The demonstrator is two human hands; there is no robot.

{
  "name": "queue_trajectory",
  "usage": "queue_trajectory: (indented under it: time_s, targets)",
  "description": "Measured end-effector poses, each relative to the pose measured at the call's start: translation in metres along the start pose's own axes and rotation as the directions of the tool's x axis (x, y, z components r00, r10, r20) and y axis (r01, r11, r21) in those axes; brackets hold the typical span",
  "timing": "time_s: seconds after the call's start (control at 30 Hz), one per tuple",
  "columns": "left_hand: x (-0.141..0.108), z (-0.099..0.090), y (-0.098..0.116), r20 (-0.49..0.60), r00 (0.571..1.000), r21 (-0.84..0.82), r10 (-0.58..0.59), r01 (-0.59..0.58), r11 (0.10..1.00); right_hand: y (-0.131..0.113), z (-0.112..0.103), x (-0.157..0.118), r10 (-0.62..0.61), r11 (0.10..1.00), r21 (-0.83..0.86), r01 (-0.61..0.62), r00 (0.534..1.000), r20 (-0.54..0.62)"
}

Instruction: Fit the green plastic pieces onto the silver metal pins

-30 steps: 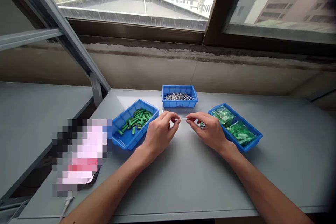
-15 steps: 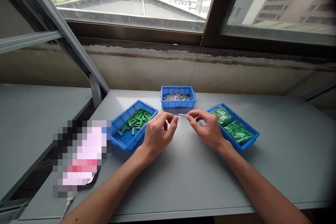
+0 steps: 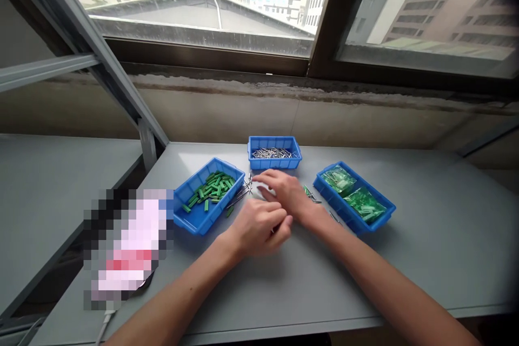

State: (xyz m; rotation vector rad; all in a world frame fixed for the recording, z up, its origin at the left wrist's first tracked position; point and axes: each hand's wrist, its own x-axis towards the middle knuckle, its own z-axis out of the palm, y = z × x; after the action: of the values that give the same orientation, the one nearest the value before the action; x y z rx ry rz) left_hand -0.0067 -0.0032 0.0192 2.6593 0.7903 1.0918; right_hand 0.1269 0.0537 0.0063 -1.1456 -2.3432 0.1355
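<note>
My left hand (image 3: 261,227) hovers over the middle of the table with its fingers curled in; whatever they may hold is hidden. Just beyond it, my right hand (image 3: 286,192) reaches leftward, thumb and fingers apart, its fingertips beside a small pile of loose metal pins (image 3: 248,184). These lie against the blue bin of green pieces (image 3: 198,230), and a single green piece (image 3: 230,211) rests near them. Behind my right hand stands a blue bin of metal pins (image 3: 275,164). More pins (image 3: 312,194) and a bit of green lie right of my right wrist.
On the right is a blue bin (image 3: 375,225) holding clear bags of green pieces (image 3: 365,205), with a few pins (image 3: 334,217) beside it. A blurred-out object with a white cable (image 3: 104,324) lies at the left table edge. A metal frame (image 3: 117,75) slants up at left.
My right hand has moved left to the loose pins; the pin it pinched before no longer shows in its fingers. My left hand has drawn nearer to me and rightward, its fingers more curled.
</note>
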Motion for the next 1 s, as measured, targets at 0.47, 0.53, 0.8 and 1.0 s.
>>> queue_trajectory:
  time_s: [0.47, 0.53, 0.8, 1.0]
  targets:
    - [-0.003, 0.007, 0.002, -0.007, 0.998, 0.078, 0.059, -0.058, 0.995, -0.004, 0.009, -0.01, 0.011, 1.0, -0.002, -0.01, 0.992, 0.128]
    - [-0.003, 0.008, 0.003, 0.001, 0.998, 0.084, 0.057, -0.057, 0.995, -0.005, 0.009, -0.012, 0.091, 0.996, 0.017, -0.093, 0.993, 0.074]
    - [-0.003, 0.012, 0.0, -0.038, 0.997, 0.174, -0.069, 0.075, 0.982, -0.001, -0.022, -0.041, 0.357, 0.834, 0.452, -0.316, 0.934, -0.006]
    - [-0.001, 0.014, -0.007, -0.128, 0.925, 0.129, -0.358, 0.374, 0.918, 0.0, -0.024, -0.051, 0.361, 0.795, 0.531, -0.294, 0.932, -0.023]
